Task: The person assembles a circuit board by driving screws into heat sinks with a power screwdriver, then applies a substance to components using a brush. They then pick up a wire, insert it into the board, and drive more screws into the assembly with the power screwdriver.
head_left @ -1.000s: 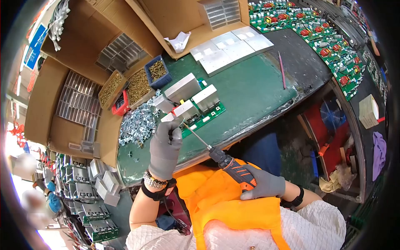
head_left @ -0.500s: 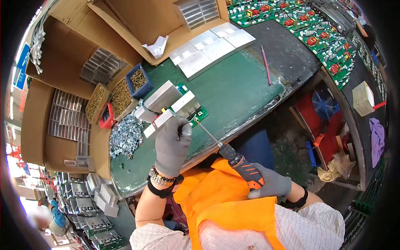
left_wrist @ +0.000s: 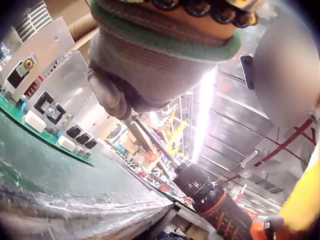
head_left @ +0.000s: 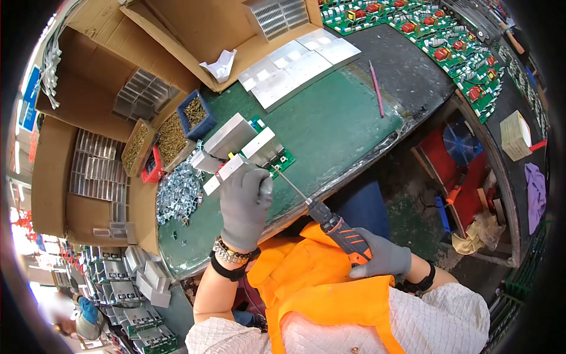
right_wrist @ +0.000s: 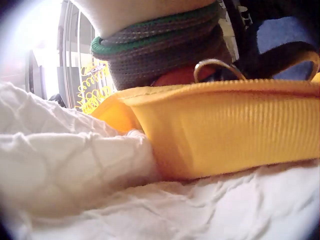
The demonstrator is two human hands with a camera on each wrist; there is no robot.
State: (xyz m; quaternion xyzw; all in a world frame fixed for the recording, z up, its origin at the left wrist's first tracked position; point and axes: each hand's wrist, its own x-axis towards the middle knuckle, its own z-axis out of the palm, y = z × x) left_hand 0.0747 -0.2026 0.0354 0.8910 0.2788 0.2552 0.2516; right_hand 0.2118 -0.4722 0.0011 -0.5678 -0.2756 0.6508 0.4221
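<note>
Gloved in grey, my left hand [head_left: 244, 206] is beside the circuit board [head_left: 287, 160] with its fingers curled. In the left wrist view its fingertips [left_wrist: 120, 109] pinch at the far end of the driver's long bit [left_wrist: 156, 144]; any small part between them is hidden. My right hand [head_left: 383, 256] grips the black-and-orange electric driver [head_left: 345, 236], its bit slanting up towards the left hand. Silver heatsinks [head_left: 229, 139] stand on the board. The right wrist view shows the right glove's cuff [right_wrist: 165, 55] behind orange cloth [right_wrist: 230, 127].
Metal clips [head_left: 178, 192] lie heaped left of the board, near a blue bin [head_left: 194, 115] of brass screws and a red bin [head_left: 152, 167]. Flat metal plates [head_left: 282, 85], cardboard boxes [head_left: 50, 177] and a pink pen [head_left: 377, 88] are farther back. More boards [head_left: 442, 54] cover the right rear.
Compared with a second ago, the head view has shifted, and the left hand now covers more of the board's near side. Since half a second ago, hands and driver have barely moved.
</note>
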